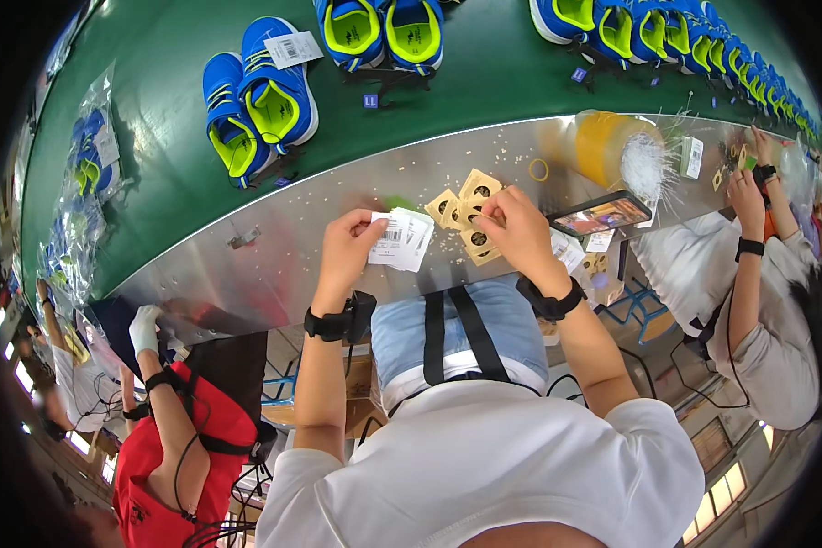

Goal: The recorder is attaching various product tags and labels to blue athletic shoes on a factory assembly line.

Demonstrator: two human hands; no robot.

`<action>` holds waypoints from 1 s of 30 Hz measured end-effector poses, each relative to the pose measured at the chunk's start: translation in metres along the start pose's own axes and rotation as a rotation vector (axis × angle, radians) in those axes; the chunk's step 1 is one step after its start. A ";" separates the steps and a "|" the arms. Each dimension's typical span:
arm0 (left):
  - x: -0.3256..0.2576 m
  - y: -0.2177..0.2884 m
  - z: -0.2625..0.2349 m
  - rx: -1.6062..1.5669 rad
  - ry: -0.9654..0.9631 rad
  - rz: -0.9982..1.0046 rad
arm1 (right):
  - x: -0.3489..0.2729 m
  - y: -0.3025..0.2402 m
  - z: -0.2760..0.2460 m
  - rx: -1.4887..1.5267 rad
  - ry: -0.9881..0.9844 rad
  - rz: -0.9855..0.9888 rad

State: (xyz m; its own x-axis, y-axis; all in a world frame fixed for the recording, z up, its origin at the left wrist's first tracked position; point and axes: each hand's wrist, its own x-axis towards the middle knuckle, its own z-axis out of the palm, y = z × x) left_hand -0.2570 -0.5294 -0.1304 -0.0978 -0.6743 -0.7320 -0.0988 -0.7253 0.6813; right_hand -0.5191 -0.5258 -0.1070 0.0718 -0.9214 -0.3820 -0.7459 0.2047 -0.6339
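Observation:
My left hand [345, 251] pinches a small fanned stack of white printed tags [413, 245] between thumb and fingers, just above the metal ledge [292, 242]. To its right, several tan card tags with dark round prints [479, 185] lie overlapping in a loose pile. My right hand [523, 239] is at the right side of this pile, its thumb and fingertips closed at a tan tag; the exact grip is partly hidden by the fingers. A black band sits on each wrist.
Behind the ledge, a green conveyor belt [155, 128] carries blue-and-lime shoes [265, 100]. A phone [603, 215] leans right of my hand, near a yellow tub of white plastic fasteners [603, 146]. Co-workers are on both sides: a red top [183, 438] left, a white top [767, 338] right.

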 end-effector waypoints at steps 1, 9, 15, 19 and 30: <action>0.000 -0.002 0.000 -0.058 0.000 -0.004 | 0.000 0.002 -0.003 0.087 -0.037 0.038; -0.012 0.006 0.008 -0.161 0.064 0.092 | -0.006 0.012 -0.015 0.526 -0.174 0.237; -0.022 0.030 0.044 -0.046 -0.143 0.322 | -0.011 -0.002 -0.029 0.552 -0.181 -0.088; -0.016 0.056 0.080 -0.131 -0.254 0.196 | -0.019 -0.020 -0.055 0.764 -0.166 0.178; 0.000 0.081 0.119 -0.100 -0.179 0.253 | -0.019 0.008 -0.157 -0.406 0.478 -0.360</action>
State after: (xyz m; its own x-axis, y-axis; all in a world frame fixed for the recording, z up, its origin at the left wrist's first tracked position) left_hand -0.3831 -0.5716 -0.0748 -0.2803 -0.8064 -0.5208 0.0477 -0.5535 0.8315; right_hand -0.6305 -0.5584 0.0015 0.1318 -0.9713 0.1981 -0.9243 -0.1926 -0.3294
